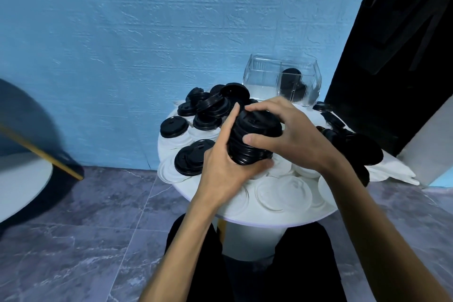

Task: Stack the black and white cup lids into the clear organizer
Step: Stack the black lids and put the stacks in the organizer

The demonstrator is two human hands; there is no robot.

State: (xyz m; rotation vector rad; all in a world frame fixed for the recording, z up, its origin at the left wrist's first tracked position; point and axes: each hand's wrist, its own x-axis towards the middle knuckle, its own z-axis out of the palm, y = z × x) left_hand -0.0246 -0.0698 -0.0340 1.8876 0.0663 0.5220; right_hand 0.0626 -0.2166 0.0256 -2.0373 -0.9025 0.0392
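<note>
Both hands, left [221,169] and right [293,135], hold a grip on the stack of black lids [255,140] above the table [245,213]. Risk: the tilted stack fans out, spilling short of the clear organizer [262,76].

Legible text, labels, brands, numbers, signs: none on any surface in view
</note>
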